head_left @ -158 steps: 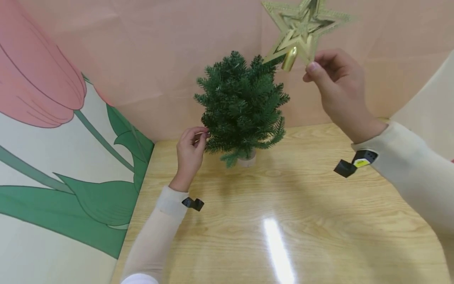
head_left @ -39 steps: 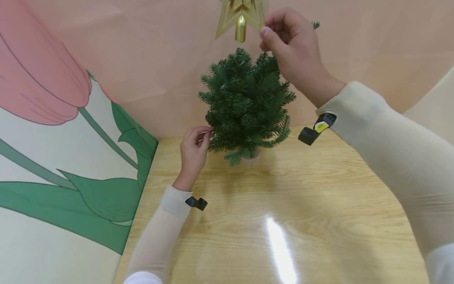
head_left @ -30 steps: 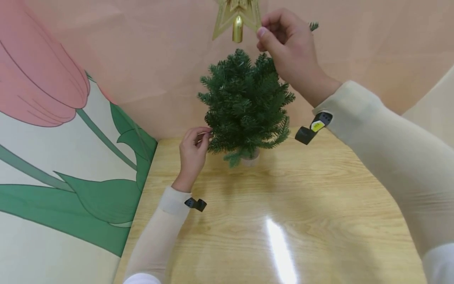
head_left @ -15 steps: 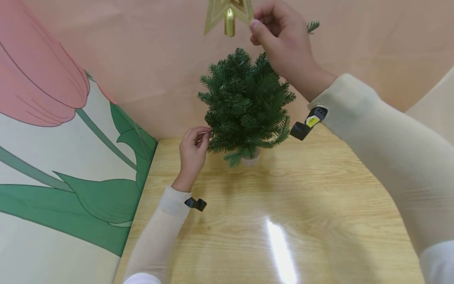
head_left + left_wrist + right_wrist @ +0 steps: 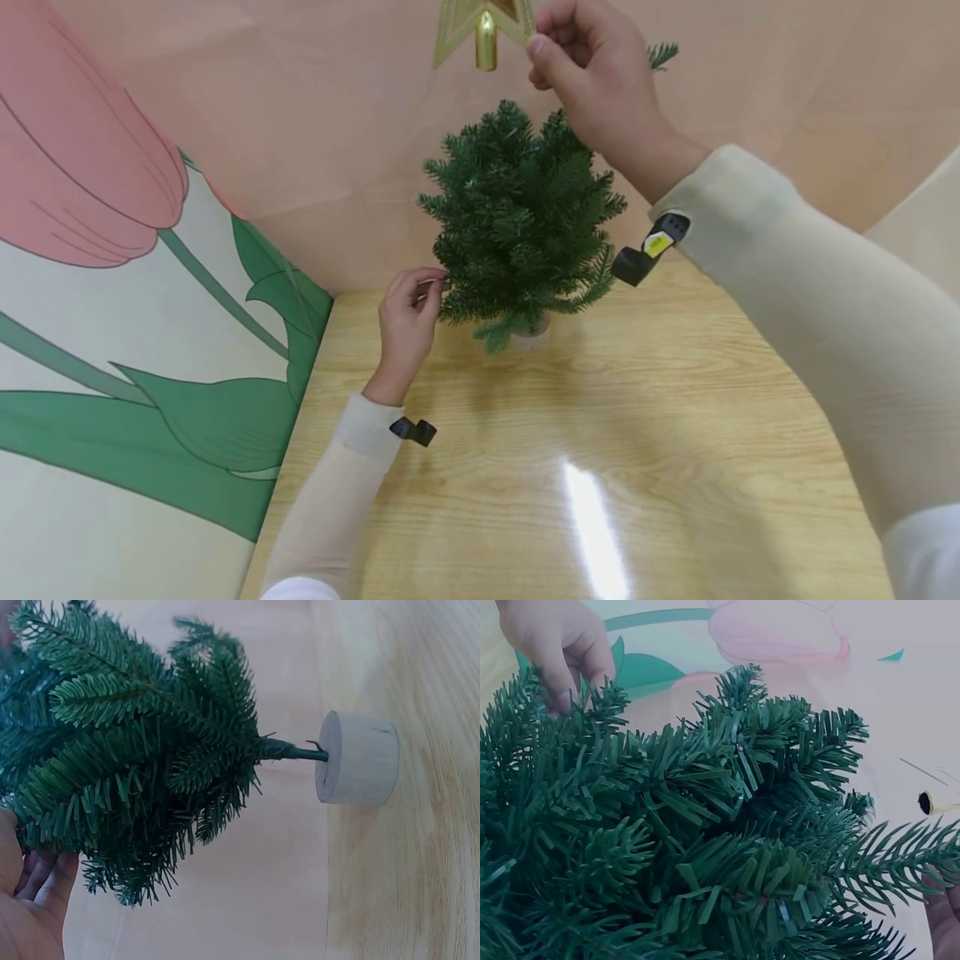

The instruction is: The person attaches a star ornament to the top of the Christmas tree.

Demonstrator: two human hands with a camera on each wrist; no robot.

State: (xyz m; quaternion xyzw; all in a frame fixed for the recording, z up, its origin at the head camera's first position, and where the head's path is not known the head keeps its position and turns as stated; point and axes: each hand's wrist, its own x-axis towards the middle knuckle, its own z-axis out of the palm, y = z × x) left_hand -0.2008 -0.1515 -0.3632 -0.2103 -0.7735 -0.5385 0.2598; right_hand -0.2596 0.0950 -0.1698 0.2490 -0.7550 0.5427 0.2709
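Note:
A small green artificial Christmas tree [image 5: 517,217] stands upright on a round pale wooden base [image 5: 360,757]. My left hand [image 5: 407,321] pinches at its lower left branches; in the left wrist view the fingertips are partly hidden by needles. Above the tree, my right hand [image 5: 600,79] pinches the lower right point of a gold star topper [image 5: 517,29] between thumb and fingers. The star's top is cut off by the frame edge. Its tubular socket [image 5: 486,42] points down, apart from the treetop. A branch tip [image 5: 663,55] shows behind the right hand; whether they touch, I cannot tell.
The tree rests near the back of a wood-grain table [image 5: 675,433], close to a pink cloth backdrop [image 5: 337,125]. On the left stands a panel with a printed tulip [image 5: 90,167] and green leaves. A bright light reflection crosses the tabletop.
My right hand has carried the star from the tree's upper right leftward to above it, with the socket turned downward. Lately it rose slightly. The left hand has kept its place at the branches.

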